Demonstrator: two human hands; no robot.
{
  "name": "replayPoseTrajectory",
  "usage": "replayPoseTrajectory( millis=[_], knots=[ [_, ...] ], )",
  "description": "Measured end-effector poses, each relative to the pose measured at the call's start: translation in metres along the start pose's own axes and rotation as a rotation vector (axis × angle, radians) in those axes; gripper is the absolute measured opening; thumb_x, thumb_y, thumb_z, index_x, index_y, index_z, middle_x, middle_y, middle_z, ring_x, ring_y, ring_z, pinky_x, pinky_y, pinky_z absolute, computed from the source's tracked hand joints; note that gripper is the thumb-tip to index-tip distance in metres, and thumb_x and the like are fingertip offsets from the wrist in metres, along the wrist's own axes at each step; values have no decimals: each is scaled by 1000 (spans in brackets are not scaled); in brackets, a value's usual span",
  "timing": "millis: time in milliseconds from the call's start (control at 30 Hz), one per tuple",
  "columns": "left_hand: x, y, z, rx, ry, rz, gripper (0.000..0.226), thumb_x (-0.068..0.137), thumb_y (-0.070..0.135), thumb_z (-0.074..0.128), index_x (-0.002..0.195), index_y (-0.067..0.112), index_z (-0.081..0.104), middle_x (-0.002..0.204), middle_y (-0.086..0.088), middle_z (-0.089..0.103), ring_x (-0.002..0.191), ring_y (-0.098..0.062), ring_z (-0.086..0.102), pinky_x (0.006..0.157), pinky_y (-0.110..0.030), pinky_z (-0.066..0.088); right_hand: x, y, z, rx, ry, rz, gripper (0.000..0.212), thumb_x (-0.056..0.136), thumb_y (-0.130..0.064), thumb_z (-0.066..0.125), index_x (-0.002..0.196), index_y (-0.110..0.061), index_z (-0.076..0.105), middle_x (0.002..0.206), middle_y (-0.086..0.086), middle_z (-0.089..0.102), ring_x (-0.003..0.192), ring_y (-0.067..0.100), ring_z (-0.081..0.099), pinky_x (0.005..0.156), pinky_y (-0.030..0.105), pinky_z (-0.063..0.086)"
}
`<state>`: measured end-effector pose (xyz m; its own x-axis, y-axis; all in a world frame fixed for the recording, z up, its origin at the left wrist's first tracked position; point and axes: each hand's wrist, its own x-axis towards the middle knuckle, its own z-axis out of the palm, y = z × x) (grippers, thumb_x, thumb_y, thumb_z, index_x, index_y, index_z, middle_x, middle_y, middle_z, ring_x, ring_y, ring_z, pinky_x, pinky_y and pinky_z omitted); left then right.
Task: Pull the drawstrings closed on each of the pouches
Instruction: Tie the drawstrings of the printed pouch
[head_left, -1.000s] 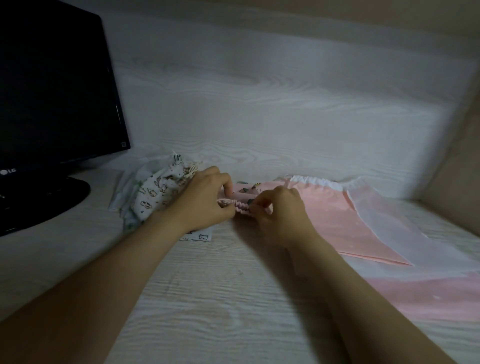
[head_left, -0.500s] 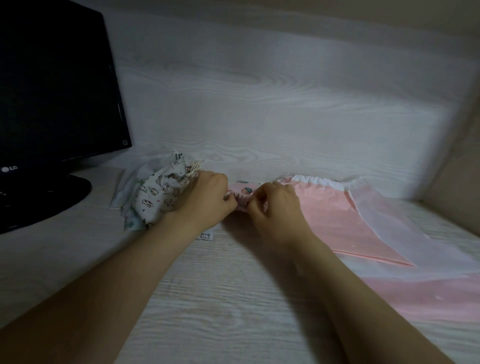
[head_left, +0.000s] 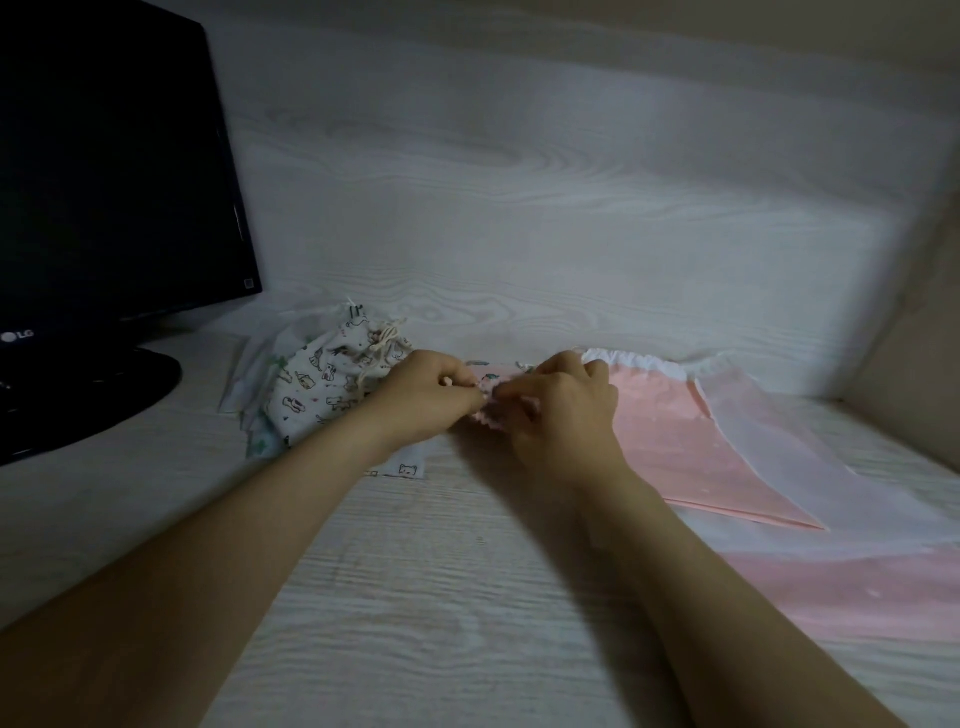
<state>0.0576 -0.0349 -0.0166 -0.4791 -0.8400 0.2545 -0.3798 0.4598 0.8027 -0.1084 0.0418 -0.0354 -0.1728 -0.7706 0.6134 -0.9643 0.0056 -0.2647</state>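
Fingers of the left hand are curled, thumb and forefinger pinched at the gathered mouth of the small pink pouch. Cord or cloth in that pinch: I cannot tell. The right hand is curled the same way, its fingertips nipping the same ruffled edge from the other side. Knuckles almost meet, mid-counter.

Small pink pouch sits directly between the two hands and is mostly hidden by them. A strip of printed pink shows on the far side, a frill on the near side. The puckered mouth appears to run left to right, so I judge the pull must run along that line too: left hand drawing left, right hand drawing right. Neither hand is nearer; both are already on it.

I read the mouth as part-cinched, not yet drawn tight.

Left of the hands, touching the left wrist: white animal-print pouch, cord bunched at its neck. It looks closed.

Right, just beside the right hand: large pink pouch, lying flat, with its white-banded mouth at the far end. I judge it not yet drawn. A translucent white pouch overlaps its right edge. More pink fabric lies near right.

Monitor stands far left, screen dark.
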Motion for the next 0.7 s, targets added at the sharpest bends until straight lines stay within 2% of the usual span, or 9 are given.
replayPoseTrajectory(
  millis=[67, 133, 233, 433, 567, 700],
  knots=[
    [0, 3, -1, -85, -18, -34, 9, 90, 18, 77, 82, 15, 78, 67, 8, 67, 66, -5, 57, 64, -24, 43, 1, 1, 4, 13, -12, 48, 32, 85, -56, 53, 104, -47, 77, 104, -4, 58, 104, 29, 46, 78, 35, 25],
    [0, 5, -2, -166, -60, -53, 11, 91, 17, 79, 81, 15, 75, 53, 18, 59, 51, 5, 52, 56, -18, 40, 4, 3, 7, 60, 0, 106, 41, 80, -63, 45, 97, -43, 76, 100, -4, 62, 105, 29, 50, 78, 35, 26],
    [-1, 5, -3, -274, -107, -58, 13, 93, 15, 79, 83, 12, 72, 49, 17, 58, 44, 6, 51, 49, -11, 39, 7, 5, 10, 99, 18, 148, 38, 76, -68, 46, 78, -40, 72, 94, -4, 67, 101, 30, 56, 79, 36, 29],
    [8, -4, -3, -280, -107, -91, 13, 92, 20, 82, 101, 10, 80, 61, 16, 66, 54, 6, 56, 63, -23, 43, 6, 1, 5, 288, 33, 209, 20, 73, -63, 59, 71, -48, 72, 79, -12, 73, 94, 28, 66, 89, 45, 53],
    [7, -5, -2, -322, -114, -107, 12, 93, 14, 81, 104, 18, 78, 63, 19, 70, 58, 6, 59, 66, -22, 45, 6, 0, 5, 432, 5, 221, 24, 69, -66, 61, 78, -49, 76, 72, -13, 74, 90, 29, 69, 86, 50, 57],
    [7, -4, -4, -327, -109, -114, 13, 90, 16, 83, 103, 19, 80, 67, 19, 72, 67, 0, 59, 72, -27, 45, 6, 1, 2, 504, -10, 211, 11, 75, -52, 71, 78, -44, 78, 70, -16, 75, 78, 16, 73, 82, 50, 60]
  ],
)
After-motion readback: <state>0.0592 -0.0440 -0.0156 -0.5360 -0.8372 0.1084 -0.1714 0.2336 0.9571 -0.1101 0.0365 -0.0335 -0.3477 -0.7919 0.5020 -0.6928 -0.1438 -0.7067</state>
